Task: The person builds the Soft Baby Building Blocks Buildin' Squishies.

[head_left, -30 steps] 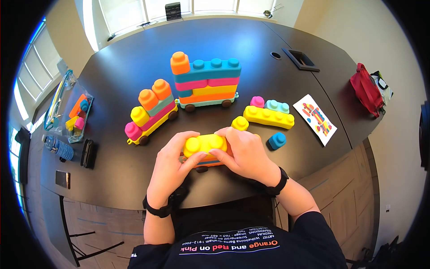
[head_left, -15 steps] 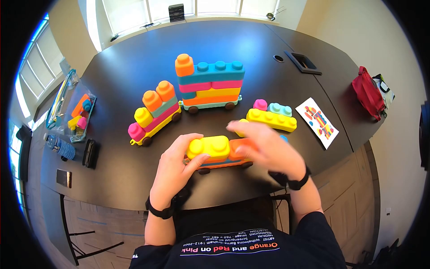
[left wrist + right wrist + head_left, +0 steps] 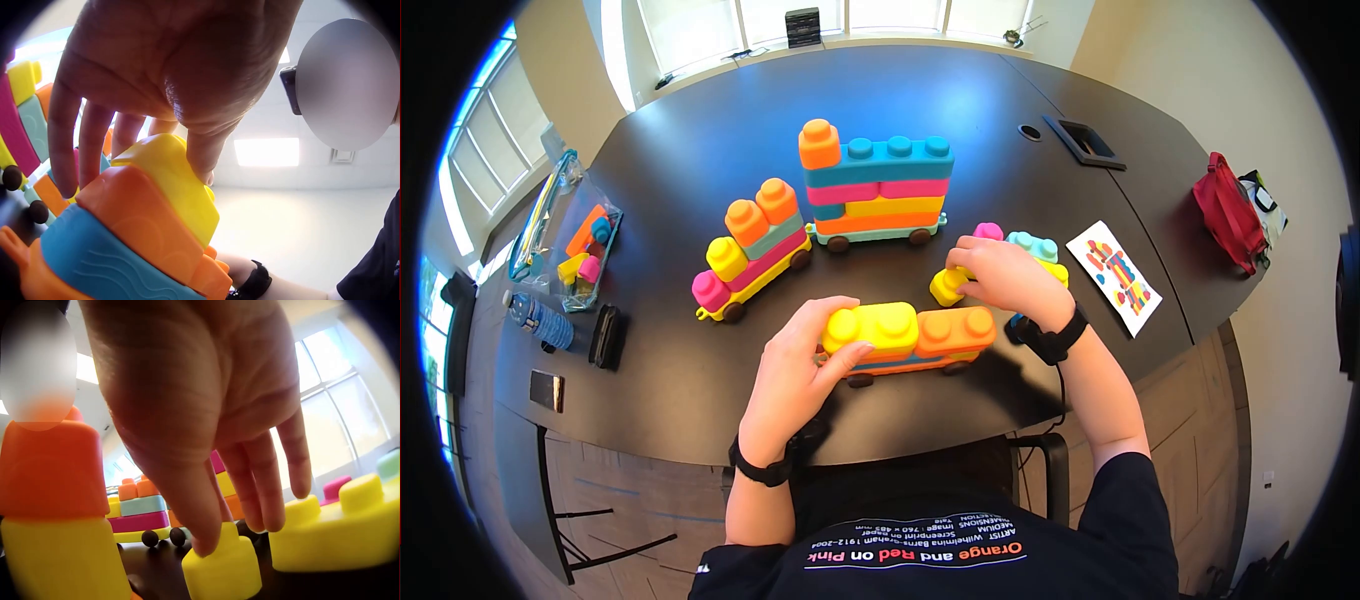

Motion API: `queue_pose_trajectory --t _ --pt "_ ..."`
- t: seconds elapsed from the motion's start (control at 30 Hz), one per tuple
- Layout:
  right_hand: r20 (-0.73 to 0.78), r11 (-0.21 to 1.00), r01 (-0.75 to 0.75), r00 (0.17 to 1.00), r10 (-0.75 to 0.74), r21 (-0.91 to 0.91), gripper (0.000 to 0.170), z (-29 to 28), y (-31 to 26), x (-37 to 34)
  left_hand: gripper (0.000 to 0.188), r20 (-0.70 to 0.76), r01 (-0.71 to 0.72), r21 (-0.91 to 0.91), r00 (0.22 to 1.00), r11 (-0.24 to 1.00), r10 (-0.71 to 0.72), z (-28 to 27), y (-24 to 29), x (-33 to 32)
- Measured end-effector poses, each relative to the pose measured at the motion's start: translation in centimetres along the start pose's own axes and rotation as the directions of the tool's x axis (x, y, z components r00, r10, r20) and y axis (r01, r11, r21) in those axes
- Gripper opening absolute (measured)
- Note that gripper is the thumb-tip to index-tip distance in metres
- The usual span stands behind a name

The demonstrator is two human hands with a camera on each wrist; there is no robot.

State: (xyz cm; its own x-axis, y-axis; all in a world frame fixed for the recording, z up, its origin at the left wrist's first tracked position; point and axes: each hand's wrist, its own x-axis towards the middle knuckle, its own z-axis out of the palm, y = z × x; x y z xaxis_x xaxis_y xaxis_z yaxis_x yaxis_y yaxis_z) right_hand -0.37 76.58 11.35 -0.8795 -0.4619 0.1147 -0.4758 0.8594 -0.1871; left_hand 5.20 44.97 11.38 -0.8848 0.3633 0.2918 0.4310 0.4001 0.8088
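Observation:
With thumb and fingers, my left hand [image 3: 790, 365] grips the two-stud yellow block [image 3: 870, 330] on top of the near wheeled car; in the left wrist view that yellow block [image 3: 172, 181] sits over orange [image 3: 140, 219] and blue [image 3: 106, 262] layers. Beside it on the same car is an orange block [image 3: 955, 333]. My right hand [image 3: 1020, 285] pinches a small yellow block [image 3: 947, 287] on the table, its thumb at the stud of this block [image 3: 222, 569] in the right wrist view. The long yellow block [image 3: 337, 540] stands next to those fingers.
Two built cars stand behind: a stepped one [image 3: 755, 260] and a tall one [image 3: 880, 190]. Right are a pink block [image 3: 988, 231], a teal block [image 3: 1032, 246], a picture sheet [image 3: 1114, 278] and a red bag [image 3: 1230, 213]. Left are a clear bag [image 3: 550, 245] and a bottle [image 3: 540, 320].
My right hand has left the near car, uncovering its orange block, and moved right and away from the body to pinch the small yellow block. My left hand keeps its grip.

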Motion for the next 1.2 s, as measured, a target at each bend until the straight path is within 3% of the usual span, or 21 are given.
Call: queue_pose_trajectory --t 0.07,0.13,0.17,0.23,0.43,0.6,0.8,1.2 --pt "-0.014 1.0 -0.003 1.0 0.003 0.015 0.032 -0.8 -0.5 0.0 0.042 -0.017 -0.011 0.007 1.0 1.0 0.012 0.0 -0.2 0.1" --pt "-0.247 0.975 0.034 0.969 0.023 0.221 0.031 -2.4 -1.4 -0.3 0.042 -0.02 -0.027 0.007 0.999 1.0 0.027 0.1 -0.4 0.0" --pt "-0.244 0.974 0.033 0.97 0.023 0.222 0.031 -3.5 -2.2 -0.7 0.042 -0.02 -0.024 0.006 1.0 1.0 0.024 0.1 -0.3 0.0" --pt "-0.259 0.848 0.098 0.965 0.047 0.521 0.033 -5.0 -3.7 -1.6 0.041 -0.019 -0.018 0.003 1.0 1.0 0.018 0.0 0.0 0.0" --pt "-0.171 0.866 0.148 0.983 -0.073 0.477 0.032 -3.5 -5.8 -3.1 0.041 -0.019 -0.025 -0.004 1.0 1.0 0.024 0.1 0.0 0.0" --pt "-0.161 0.801 0.172 0.982 -0.095 0.573 0.032 -1.6 -5.8 -3.7 0.04 0.003 -0.003 0.017 1.0 1.0 0.003 -0.1 0.2 0.0" --pt "-0.15 0.712 0.134 0.988 -0.04 0.69 0.035 -0.3 -5.6 -3.9 0.042 -0.025 -0.028 -0.014 0.999 1.0 0.028 0.2 -0.2 0.0" --pt "-0.172 0.662 0.119 0.985 0.015 0.74 0.036 0.8 -5.9 -4.4 0.048 -0.06 0.034 -0.042 0.998 0.999 -0.036 0.6 -0.6 -0.3"
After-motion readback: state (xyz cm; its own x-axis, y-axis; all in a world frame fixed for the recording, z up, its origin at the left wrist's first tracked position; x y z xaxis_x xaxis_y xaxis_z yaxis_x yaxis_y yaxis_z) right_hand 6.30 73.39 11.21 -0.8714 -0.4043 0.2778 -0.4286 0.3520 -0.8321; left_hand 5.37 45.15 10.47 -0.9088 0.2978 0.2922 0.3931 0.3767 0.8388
